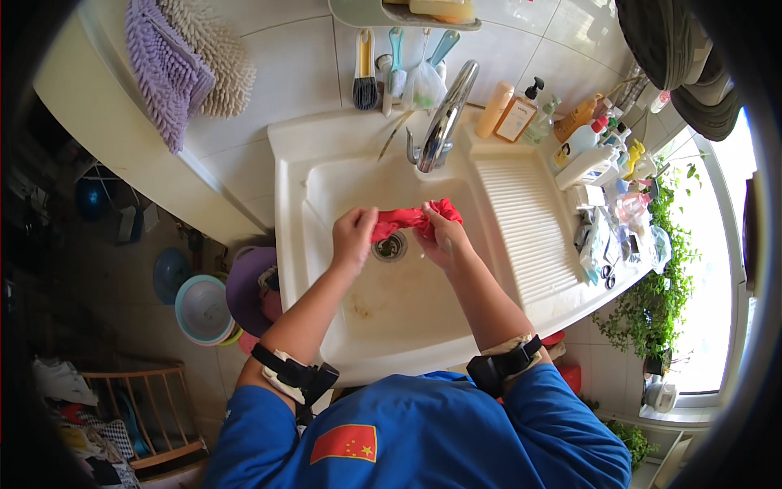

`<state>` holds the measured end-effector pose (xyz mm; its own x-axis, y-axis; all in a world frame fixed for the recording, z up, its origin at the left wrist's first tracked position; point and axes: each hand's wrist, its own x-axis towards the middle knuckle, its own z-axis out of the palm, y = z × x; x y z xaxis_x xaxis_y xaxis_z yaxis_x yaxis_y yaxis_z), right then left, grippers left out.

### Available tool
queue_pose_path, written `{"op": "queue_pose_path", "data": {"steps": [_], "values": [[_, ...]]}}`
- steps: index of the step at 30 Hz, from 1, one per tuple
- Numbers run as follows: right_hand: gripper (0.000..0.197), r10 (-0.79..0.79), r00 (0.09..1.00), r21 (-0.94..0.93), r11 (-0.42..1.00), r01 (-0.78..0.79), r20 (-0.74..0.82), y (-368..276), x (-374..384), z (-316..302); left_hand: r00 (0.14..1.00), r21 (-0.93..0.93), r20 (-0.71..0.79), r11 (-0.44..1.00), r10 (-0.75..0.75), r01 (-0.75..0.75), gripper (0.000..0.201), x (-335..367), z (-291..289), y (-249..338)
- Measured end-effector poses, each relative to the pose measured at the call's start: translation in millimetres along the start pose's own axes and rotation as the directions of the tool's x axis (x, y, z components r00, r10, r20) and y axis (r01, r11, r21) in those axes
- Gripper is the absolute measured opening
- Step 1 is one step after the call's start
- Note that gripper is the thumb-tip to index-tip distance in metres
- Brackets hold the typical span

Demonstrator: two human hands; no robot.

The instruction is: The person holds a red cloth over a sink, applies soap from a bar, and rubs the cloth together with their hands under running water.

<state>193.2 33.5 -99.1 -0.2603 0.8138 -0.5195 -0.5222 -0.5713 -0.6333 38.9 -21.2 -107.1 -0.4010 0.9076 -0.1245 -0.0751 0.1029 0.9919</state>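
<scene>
The person's left hand [353,236] was curled closed around one end of a red cloth [398,219]; the right hand [444,241] gripped the other, fingers bunched. The cloth stretched between them above the white sink [415,314], with the chrome faucet [450,114] beyond.

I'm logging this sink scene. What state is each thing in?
Red cloth: bunched up
Left hand: gripping its left part
Right hand: gripping its right part
Faucet: no flowing water visible
Sink drain: plug state unclear
Amber pump bottle: upright
Black-bristled brush: hanging, bristles down
Purple chenille cloth: hanging
</scene>
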Motion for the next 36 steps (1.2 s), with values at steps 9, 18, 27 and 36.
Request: {"op": "queue_pose_path", "data": {"steps": [9,18,27,36], "values": [[0.027,0.097,0.994,0.057,0.993,-0.100,0.047,24,-2,25,0.916,0.631,0.036,0.701,0.400,-0.332,0.036,-5,64,34],[0.027,-0.094,0.954,0.292,0.956,0.007,0.284,45,12,-1,0.869,0.607,0.110,0.659,0.483,-0.444,0.029,-12,71,24],[0.024,-0.101,0.930,0.361,0.932,-0.037,0.355,51,27,-7,0.646,0.532,0.163,0.485,0.746,-0.695,0.021,-33,69,18],[0.018,0.174,0.978,0.032,0.983,-0.178,0.112,17,-16,38,0.868,0.199,-0.133,0.871,0.479,-0.450,0.010,12,47,23]]}}
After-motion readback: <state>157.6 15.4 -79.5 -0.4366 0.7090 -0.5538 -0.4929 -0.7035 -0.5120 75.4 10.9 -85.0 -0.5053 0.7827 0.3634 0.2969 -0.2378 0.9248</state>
